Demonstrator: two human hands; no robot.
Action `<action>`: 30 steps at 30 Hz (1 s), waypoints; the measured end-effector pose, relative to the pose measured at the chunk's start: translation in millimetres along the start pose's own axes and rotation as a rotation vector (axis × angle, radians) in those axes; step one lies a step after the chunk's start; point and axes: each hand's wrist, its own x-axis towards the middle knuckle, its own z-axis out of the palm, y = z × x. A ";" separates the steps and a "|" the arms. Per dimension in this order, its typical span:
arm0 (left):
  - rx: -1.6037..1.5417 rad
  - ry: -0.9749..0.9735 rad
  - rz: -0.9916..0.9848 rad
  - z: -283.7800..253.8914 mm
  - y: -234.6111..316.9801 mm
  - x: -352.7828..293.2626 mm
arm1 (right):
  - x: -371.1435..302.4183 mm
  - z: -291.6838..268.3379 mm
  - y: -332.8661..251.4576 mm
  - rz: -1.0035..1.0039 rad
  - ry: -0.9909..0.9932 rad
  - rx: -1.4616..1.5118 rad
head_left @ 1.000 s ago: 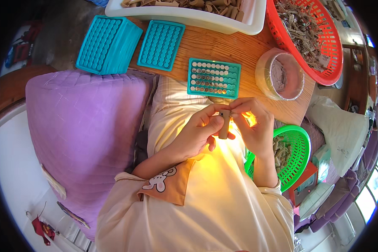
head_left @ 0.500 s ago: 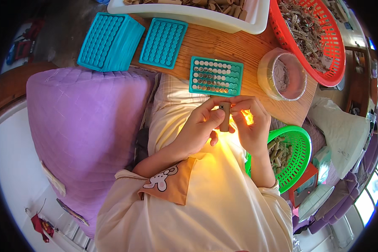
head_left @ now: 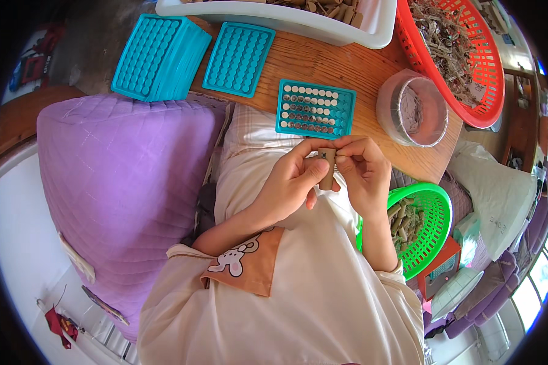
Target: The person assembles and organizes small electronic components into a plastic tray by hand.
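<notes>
My left hand (head_left: pixel 292 182) grips a short brown cardboard tube (head_left: pixel 327 174) between thumb and fingers, holding it nearly upright above my lap. A small dark mark or hole shows near the tube's upper end. My right hand (head_left: pixel 368 173) is closed in a pinch against the tube's upper right side; whatever its fingertips hold is too small to make out. Just beyond my hands, a teal tray (head_left: pixel 345 115) on the wooden table carries rows of small round pieces, some white and some dark and shiny, with bare places at its right end.
On the table (head_left: pixel 310 61) are a stack of teal trays (head_left: pixel 155 58), a single teal tray (head_left: pixel 238 61), a white bin (head_left: pixel 274 17) of brown tubes and a round clear-lined tub (head_left: pixel 388 103). A red basket (head_left: pixel 493 67) stands far right; a green basket (head_left: pixel 435 225) of tubes sits beside my right forearm.
The bright orange glow on my lap and right fingers is gone. My right fingertips have shifted slightly at the tube's upper side; the left hand keeps its hold.
</notes>
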 end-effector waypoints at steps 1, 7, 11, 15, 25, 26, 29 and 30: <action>-0.001 0.000 -0.001 -0.3 -0.3 0.2 | 0.0 -0.2 0.2 -0.011 -0.006 -0.002; -0.241 -0.076 -0.063 -6.7 -5.8 5.3 | 6.1 -5.9 -1.6 -0.013 -0.066 0.002; -0.421 -0.085 -0.129 -10.9 -3.8 3.5 | 6.6 -0.9 -1.6 0.000 -0.056 0.045; -0.428 -0.078 -0.134 -16.8 -10.4 4.0 | 8.9 1.6 3.6 -0.097 -0.080 -0.126; -0.475 -0.053 -0.102 -20.5 -6.1 8.6 | 15.9 3.0 7.5 -0.092 -0.154 -0.017; -0.523 -0.028 -0.116 -16.8 2.7 7.5 | 16.5 1.6 9.7 -0.049 -0.167 0.197; -0.724 -0.088 -0.103 -26.1 9.8 5.1 | 16.3 4.1 7.7 -0.031 -0.065 0.274; -0.878 -0.175 -0.079 -31.7 10.6 4.1 | 13.6 2.4 13.0 -0.008 -0.137 0.334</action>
